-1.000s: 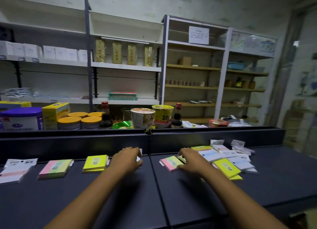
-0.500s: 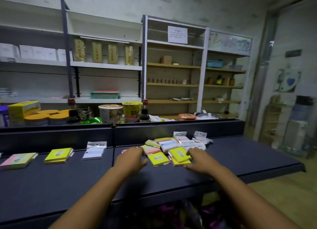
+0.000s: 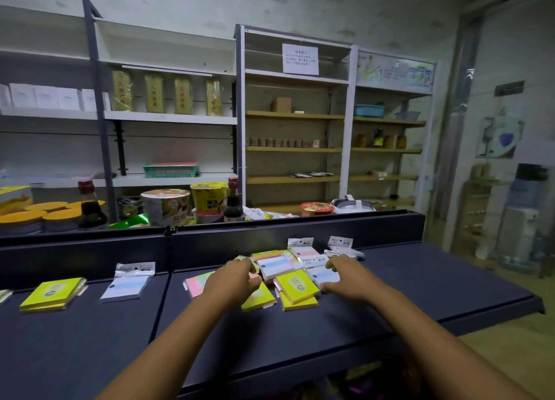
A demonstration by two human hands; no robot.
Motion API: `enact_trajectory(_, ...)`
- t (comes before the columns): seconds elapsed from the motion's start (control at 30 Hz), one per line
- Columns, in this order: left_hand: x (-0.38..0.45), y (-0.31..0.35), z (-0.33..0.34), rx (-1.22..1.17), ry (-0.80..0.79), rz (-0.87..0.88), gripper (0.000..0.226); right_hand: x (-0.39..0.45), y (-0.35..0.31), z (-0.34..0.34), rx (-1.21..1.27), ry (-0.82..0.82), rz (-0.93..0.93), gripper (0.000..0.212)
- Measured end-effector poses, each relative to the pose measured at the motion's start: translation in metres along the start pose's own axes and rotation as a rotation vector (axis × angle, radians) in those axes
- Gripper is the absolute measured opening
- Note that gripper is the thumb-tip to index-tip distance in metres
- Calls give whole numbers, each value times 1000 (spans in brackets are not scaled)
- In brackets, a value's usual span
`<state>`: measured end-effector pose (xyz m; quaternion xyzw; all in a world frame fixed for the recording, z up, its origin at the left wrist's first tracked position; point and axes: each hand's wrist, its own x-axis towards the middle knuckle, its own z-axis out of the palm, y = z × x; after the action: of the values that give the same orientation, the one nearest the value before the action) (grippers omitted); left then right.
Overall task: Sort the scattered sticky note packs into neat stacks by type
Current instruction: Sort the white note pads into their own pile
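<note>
The left hand (image 3: 232, 279) lies knuckles-up on the scattered pile (image 3: 295, 269) of sticky note packs, fingers bent over a pack; whether it actually grips cannot be told. The right hand (image 3: 342, 275) rests spread and relaxed on a white-and-blue pack (image 3: 326, 275). Three yellow packs (image 3: 297, 285) show at the pile's near edge. Further left on the dark counter (image 3: 420, 288) sit one yellow stack (image 3: 51, 293) and one white stack (image 3: 127, 285).

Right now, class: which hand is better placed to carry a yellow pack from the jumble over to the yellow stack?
Left. The left hand lies over the yellow pack at the pile's left edge, nearer the yellow stack. The right hand rests on the white-blue pack, farther away.
</note>
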<state>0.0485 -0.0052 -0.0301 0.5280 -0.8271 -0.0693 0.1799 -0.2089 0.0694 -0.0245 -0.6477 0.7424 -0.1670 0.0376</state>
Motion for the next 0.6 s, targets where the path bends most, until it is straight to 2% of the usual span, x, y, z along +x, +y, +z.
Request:
enact_trajectory(0.27, 60, -5, 19, -16, -32, -59, 37, 62, 15, 3, 28, 0, -12, 50)
enact_trajectory(0.6, 88, 17, 48, -48, -38, -187, 52, 109, 42, 5, 109, -11, -79, 46)
